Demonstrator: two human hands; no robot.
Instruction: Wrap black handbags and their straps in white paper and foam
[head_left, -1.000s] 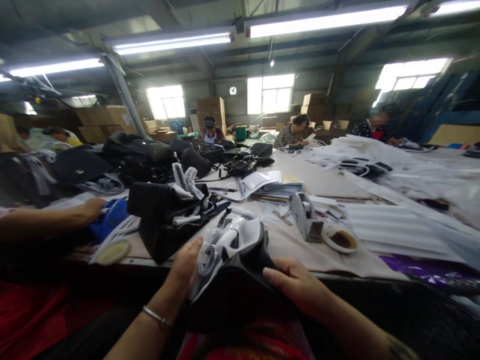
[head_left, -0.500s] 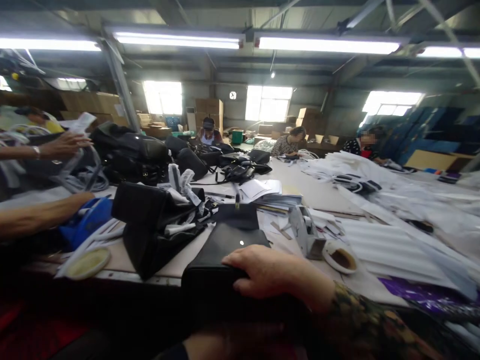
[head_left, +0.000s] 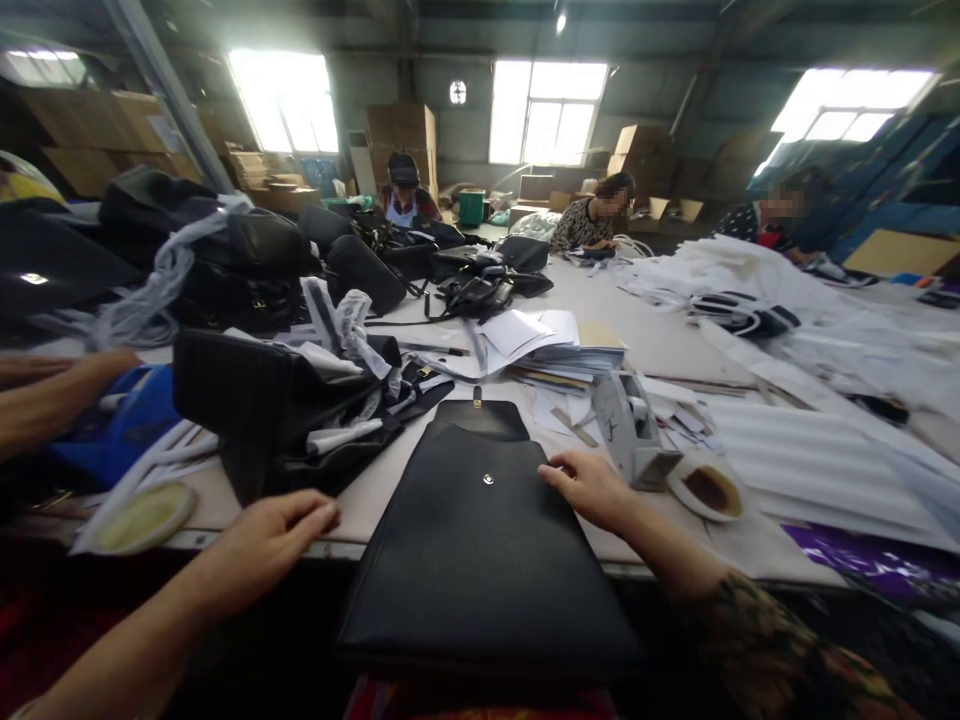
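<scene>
A black leather-look bag (head_left: 487, 560) lies flat in front of me, its near end jutting over the table edge. A round metal snap shows near its top, and its flap (head_left: 480, 418) with a small gold-coloured fitting stretches away across the table. My right hand (head_left: 589, 488) is at the bag's upper right edge, fingertips closed against it. Left of the bag and apart from it, my left hand (head_left: 277, 540) hovers by the table edge, its thumb pressed to curled fingers, with nothing visible in them. Another black bag (head_left: 240, 400), with white wrapping on its straps, rests beyond that hand.
A grey tape dispenser (head_left: 637, 430) and a tape roll (head_left: 705, 487) stand at right. Behind the bag is a paper stack (head_left: 562, 345). A yellowish roll (head_left: 146, 515) sits at the left edge, near a co-worker's arm (head_left: 67, 400). Black bags (head_left: 367, 270) are heaped farther back.
The bag's broad face now lies toward me, lower and nearer. My right hand has moved from its middle to its right edge. My left hand has risen into view. My view has tilted down.
</scene>
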